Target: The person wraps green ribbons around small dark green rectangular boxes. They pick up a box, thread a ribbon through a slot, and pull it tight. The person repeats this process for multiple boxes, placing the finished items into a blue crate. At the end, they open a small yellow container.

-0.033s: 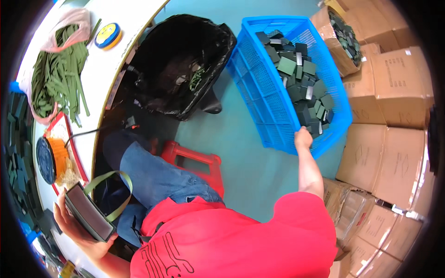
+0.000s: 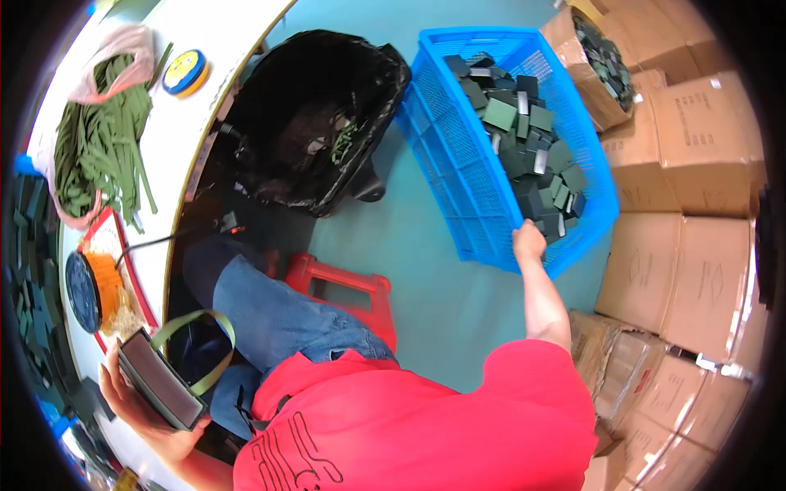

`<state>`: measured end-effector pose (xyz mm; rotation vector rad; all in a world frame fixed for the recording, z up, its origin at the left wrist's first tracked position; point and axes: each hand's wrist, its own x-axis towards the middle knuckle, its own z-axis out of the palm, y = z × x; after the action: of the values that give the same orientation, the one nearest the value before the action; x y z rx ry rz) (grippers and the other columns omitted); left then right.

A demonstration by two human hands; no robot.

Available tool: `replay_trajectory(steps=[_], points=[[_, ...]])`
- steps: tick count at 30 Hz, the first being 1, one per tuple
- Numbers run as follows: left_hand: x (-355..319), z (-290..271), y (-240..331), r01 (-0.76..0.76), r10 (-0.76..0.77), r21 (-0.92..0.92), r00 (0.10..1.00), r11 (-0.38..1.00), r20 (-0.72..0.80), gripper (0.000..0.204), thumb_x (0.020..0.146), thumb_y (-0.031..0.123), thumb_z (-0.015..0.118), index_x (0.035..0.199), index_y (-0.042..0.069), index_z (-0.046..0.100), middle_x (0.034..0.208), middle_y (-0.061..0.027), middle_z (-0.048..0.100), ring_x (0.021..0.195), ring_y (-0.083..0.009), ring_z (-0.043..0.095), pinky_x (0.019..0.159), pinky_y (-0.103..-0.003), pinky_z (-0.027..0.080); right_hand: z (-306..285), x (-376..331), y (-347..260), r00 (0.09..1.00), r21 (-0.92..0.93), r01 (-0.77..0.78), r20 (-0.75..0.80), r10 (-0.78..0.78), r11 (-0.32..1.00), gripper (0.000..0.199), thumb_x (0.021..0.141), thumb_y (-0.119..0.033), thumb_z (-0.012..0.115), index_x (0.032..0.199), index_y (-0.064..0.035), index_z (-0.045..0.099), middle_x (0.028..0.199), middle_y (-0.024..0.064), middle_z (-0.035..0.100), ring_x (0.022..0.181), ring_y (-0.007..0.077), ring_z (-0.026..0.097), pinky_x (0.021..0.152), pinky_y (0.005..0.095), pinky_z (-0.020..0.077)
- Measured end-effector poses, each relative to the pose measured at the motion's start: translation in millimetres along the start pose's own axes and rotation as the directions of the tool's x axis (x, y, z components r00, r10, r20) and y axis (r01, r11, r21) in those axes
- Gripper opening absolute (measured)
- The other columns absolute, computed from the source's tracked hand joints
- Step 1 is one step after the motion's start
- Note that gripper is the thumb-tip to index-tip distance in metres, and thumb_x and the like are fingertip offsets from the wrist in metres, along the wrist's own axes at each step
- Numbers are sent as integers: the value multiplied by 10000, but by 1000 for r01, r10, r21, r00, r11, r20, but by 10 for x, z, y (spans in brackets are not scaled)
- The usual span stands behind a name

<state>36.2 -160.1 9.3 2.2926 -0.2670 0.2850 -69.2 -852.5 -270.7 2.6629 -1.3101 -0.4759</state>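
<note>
My left hand (image 2: 151, 413) is closed around a small dark green box (image 2: 160, 380) at the lower left, with a mauve-brown face turned up. From the box a light green ribbon loop (image 2: 223, 360) arches over beside my leg. Out to the right, my right hand (image 2: 530, 242) grips the near rim of a tall blue plastic basket (image 2: 458, 192). A heap of dark green boxes and pieces (image 2: 524, 143) fills part of the basket, some with pale faces showing. Where my right fingers curl over the rim, they are partly hidden.
A white table (image 2: 192, 131) at the left bears green ribbons (image 2: 106, 155), a round yellow-and-blue tin (image 2: 186, 72) and an orange tub (image 2: 102, 282). A black-lined bin (image 2: 278, 98) and a red stool (image 2: 360, 295) stand on the floor. Stacked cardboard boxes (image 2: 647, 262) line the right.
The whole view has shifted slightly, with the basket and the bin a little further left in it. Both hands keep the same hold.
</note>
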Motion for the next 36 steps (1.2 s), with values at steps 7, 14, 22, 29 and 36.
replay_trajectory(steps=[7, 14, 22, 29, 36], points=[[50, -71, -27, -12, 13, -60, 1000, 998, 24, 1386, 543, 576, 925, 1565, 35, 161, 1540, -215, 352, 1400, -389, 399, 1148, -497, 327, -273, -499, -1468, 980, 336, 171, -153, -125, 926, 448, 890, -469, 688, 930, -23, 658, 884, 204, 719, 830, 385, 713, 702, 505, 559], [-44, -244, -231, -18, 16, -114, 1000, 993, -20, 1379, 547, 573, 927, 1567, 42, 164, 1555, -205, 341, 1422, -374, 380, 1164, -504, 304, -448, -463, -2478, 967, 474, 255, -149, -209, 843, 480, 914, -466, 660, 966, 11, 644, 917, 240, 710, 871, 430, 696, 761, 526, 551], [-315, -591, -457, 62, -62, -31, 998, 998, 21, 1267, 463, 389, 1008, 1492, 29, 364, 1440, -187, 504, 1345, -327, 480, 1109, -471, 378, -1709, -1574, -2862, 855, 861, 508, -508, -106, -24, 191, 1038, -140, 563, 1119, 16, 638, 845, 53, 646, 754, 120, 608, 669, 230, 496], [-427, -790, -625, -54, 50, -44, 996, 998, -77, 1092, 508, 189, 952, 1456, 74, 423, 1430, -145, 532, 1278, -369, 485, 1063, -462, 412, -2777, -3415, -3675, -30, 446, 479, -853, -522, -756, 137, 1034, -67, 468, 948, -7, 556, 717, 85, 585, 593, 156, 524, 552, 293, 428], [-573, -926, -711, -63, 63, 1, 996, 998, -68, 1004, 544, 197, 904, 1430, 76, 448, 1409, -137, 559, 1239, -357, 513, 1028, -468, 401, -3051, -4384, -4332, -152, 757, 492, -411, -899, -429, 163, 910, -75, 681, 1043, 12, 645, 948, 121, 630, 796, 211, 628, 685, 313, 493]])
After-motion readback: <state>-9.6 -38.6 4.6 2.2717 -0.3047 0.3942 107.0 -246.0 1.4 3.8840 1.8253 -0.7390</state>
